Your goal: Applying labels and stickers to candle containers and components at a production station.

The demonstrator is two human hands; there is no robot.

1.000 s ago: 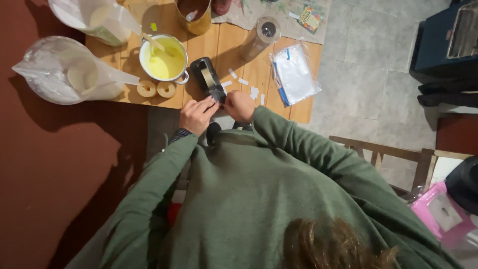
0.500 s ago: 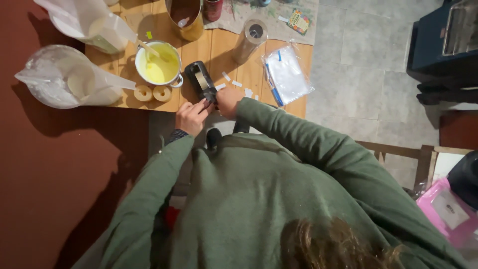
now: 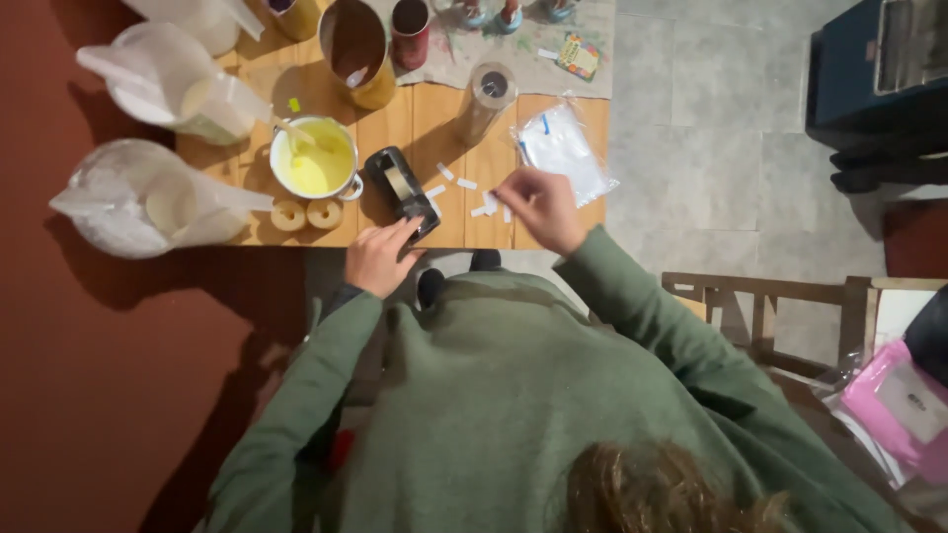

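Note:
A black tape dispenser (image 3: pixel 403 190) lies on the wooden table (image 3: pixel 444 123) near its front edge. My left hand (image 3: pixel 378 257) rests on the dispenser's near end, fingers pressing it down. My right hand (image 3: pixel 538 205) is off to the right of it, fingers pinched on a short white strip of tape (image 3: pixel 506 209) just above the tabletop. Several other short white strips (image 3: pixel 456 182) are stuck to the wood between dispenser and right hand. Both arms wear green sleeves.
A white pot of yellow liquid (image 3: pixel 313 163) with a stick stands left of the dispenser, two small pale rings (image 3: pixel 305 213) in front of it. Plastic bags (image 3: pixel 148 202) lie at the left, a clear flat bag (image 3: pixel 565 150) at the right. Tins and a clear cylinder (image 3: pixel 484 101) stand behind. A wooden chair (image 3: pixel 765 306) is at my right.
Both hands were together at the dispenser. The right hand has since pulled away to the right with a strip of tape, while the left stays on the dispenser.

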